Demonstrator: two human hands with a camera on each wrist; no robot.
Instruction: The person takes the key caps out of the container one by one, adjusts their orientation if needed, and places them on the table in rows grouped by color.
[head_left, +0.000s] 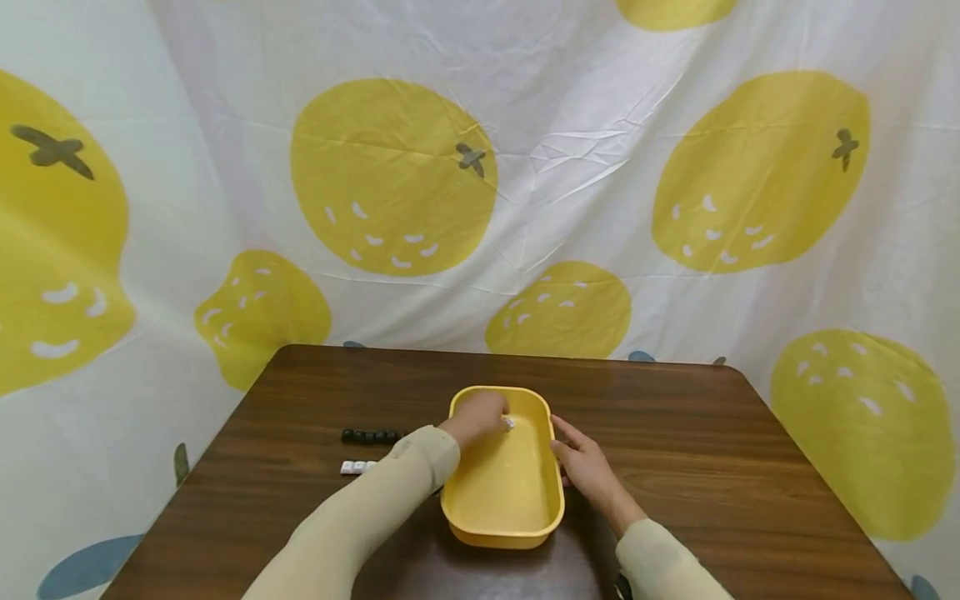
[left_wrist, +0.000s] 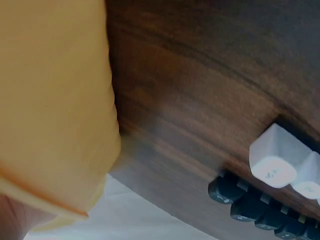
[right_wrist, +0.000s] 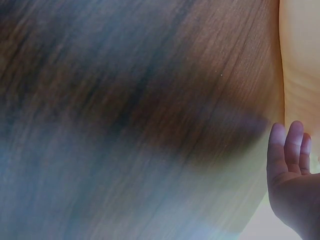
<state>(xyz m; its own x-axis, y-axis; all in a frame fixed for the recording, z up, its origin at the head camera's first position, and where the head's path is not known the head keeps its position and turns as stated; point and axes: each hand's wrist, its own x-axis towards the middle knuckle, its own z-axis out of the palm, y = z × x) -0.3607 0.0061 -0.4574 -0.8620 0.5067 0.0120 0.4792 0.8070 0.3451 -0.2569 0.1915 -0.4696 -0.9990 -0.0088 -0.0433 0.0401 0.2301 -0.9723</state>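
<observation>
A yellow rectangular bin (head_left: 504, 492) stands on the table in the head view. My left hand (head_left: 478, 417) reaches down into its far end, fingers curled, with a small white piece (head_left: 509, 424) at the fingertips, probably a keycap. Outside the bin, my right hand (head_left: 588, 471) touches the right wall; in the right wrist view its straight fingers (right_wrist: 294, 145) lie against the yellow side. Left of the bin are a row of black keycaps (head_left: 367, 436) and a row of white keycaps (head_left: 356, 467), partly hidden by my left sleeve. Both rows also appear in the left wrist view.
The dark wooden table (head_left: 675, 433) has rounded far corners. Behind it hangs a white cloth (head_left: 555, 208) printed with yellow lemons. My left forearm (head_left: 367, 508) crosses over the table's near left part.
</observation>
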